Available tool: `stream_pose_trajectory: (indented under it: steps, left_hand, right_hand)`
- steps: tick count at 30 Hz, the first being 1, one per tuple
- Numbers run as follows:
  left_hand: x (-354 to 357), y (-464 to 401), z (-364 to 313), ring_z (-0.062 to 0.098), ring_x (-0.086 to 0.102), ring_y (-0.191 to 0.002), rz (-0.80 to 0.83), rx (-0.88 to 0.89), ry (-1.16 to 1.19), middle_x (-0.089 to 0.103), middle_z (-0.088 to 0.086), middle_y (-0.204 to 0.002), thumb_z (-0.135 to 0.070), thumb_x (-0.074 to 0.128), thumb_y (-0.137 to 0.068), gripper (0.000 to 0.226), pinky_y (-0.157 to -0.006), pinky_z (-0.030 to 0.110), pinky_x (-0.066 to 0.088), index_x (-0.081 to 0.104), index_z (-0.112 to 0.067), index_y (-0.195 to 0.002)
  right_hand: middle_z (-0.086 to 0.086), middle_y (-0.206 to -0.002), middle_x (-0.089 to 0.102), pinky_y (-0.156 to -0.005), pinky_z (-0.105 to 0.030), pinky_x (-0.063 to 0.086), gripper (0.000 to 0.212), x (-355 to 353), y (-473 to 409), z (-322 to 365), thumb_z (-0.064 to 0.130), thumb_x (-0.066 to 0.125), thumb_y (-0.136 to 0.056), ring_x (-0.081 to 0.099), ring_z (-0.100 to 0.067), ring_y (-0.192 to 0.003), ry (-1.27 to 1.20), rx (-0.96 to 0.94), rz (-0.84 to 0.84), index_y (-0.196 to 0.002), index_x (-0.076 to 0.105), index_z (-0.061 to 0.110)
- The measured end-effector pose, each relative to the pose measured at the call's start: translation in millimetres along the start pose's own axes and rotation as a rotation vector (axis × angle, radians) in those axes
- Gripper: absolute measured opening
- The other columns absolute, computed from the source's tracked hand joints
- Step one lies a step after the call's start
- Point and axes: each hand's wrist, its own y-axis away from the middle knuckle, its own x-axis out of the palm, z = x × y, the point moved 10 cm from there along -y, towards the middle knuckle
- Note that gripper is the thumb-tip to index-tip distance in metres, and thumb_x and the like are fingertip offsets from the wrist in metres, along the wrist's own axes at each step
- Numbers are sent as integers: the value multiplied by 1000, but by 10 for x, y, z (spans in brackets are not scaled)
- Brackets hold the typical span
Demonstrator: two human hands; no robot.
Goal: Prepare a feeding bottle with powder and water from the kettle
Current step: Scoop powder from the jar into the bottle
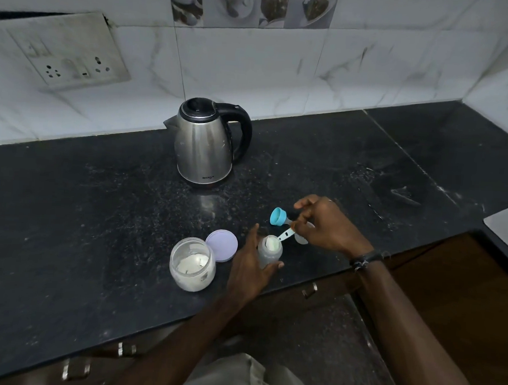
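The feeding bottle (269, 252) is held upright by the left hand (249, 269) fingers; a scoop (286, 234), pinched by the right hand (325, 223) fingers, is tipped over its mouth.

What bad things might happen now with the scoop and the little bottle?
The bottle has a narrow mouth, so powder may spill off the scoop onto the black counter. The bottle also stands near the counter's edge, steadied only by the left hand; a bump from the right hand might tip it. The powder jar sits open, so it might get knocked over.
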Motion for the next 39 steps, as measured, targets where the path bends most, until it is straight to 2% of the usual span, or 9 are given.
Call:
stream_pose_trajectory:
  steps: [3, 8, 12, 16, 21, 24, 27, 35, 39]
  left_hand:
    - [28, -34, 32, 21, 51, -131, 6, 17, -49, 53, 6, -145, -37, 82, -78, 88, -110, 38, 41, 37, -11, -149]
    - [25, -43, 24, 9, 58, -118, 25, 8, -40, 61, -2, -131, -40, 77, -77, 72, -94, 0, 32, 49, -14, -138]
    - [-5, -51, 15, 5, 57, -115, 5, 22, -47, 62, -3, -131, -36, 79, -76, 72, -99, 17, 41, 49, -15, -138]
    - [-3, -65, 48, -3, 54, -106, 22, 6, -58, 61, -10, -123, -31, 82, -77, 67, -92, 16, 42, 51, -15, -135]
    - [29, -66, 75, 7, 59, -111, 25, -8, -53, 61, -8, -124, -54, 68, -73, 74, -91, 9, 37, 53, -12, -133]
    - [20, -73, 72, 12, 61, -112, 17, 22, -51, 64, -1, -125, -45, 75, -74, 69, -95, 20, 44, 53, -13, -132]
    - [34, -84, 81, 8, 57, -110, 40, 13, -73, 62, -1, -126, -38, 79, -77, 68, -86, 1, 31, 52, -13, -134]
    - [13, -78, 45, 10, 61, -110, 21, 57, -37, 65, -3, -124, -41, 76, -75, 64, -91, 15, 41, 55, -14, -129]
    - [11, -77, 61, 6, 61, -104, 15, 68, -42, 67, -2, -118, -37, 79, -75, 60, -86, 5, 38, 55, -16, -126]
  right_hand:
    - [1, -131, 53, -90, -31, 42, 18, 54, 10, 287, 30, 67, -87, 45, -19, -119, 258, -96, -18, -84, 74, 14]
    - [-6, -131, 51, -91, -43, 41, 23, 393, -20, 695, 24, 61, -84, 44, -28, -116, 549, -239, 50, -95, 70, 7]
    - [-6, -126, 53, -89, -43, 41, 10, 465, -98, 715, 21, 63, -80, 44, -28, -113, 505, -240, 100, -74, 59, 14]
    - [-3, -119, 55, -88, -43, 41, 40, 503, -148, 678, 19, 65, -77, 45, -26, -110, 406, -224, 158, -55, 32, 26]
    - [0, -118, 55, -87, -39, 41, 35, 464, -151, 635, 18, 68, -76, 43, -23, -110, 351, -190, 190, -52, 41, 23]
    - [2, -119, 55, -89, -39, 41, 32, 470, -145, 617, 16, 67, -76, 43, -22, -112, 307, -174, 200, -53, 46, 19]
    - [2, -118, 55, -86, -37, 39, 34, 467, -132, 629, 16, 68, -76, 42, -22, -111, 322, -177, 193, -52, 43, 21]
    - [3, -114, 59, -87, -34, 39, 38, 430, -130, 624, 11, 69, -75, 44, -15, -112, 205, -162, 214, -47, 47, 25]
    - [6, -114, 57, -84, -32, 39, 28, 407, -134, 553, 14, 72, -74, 43, -13, -112, 198, -126, 207, -51, 57, 16]
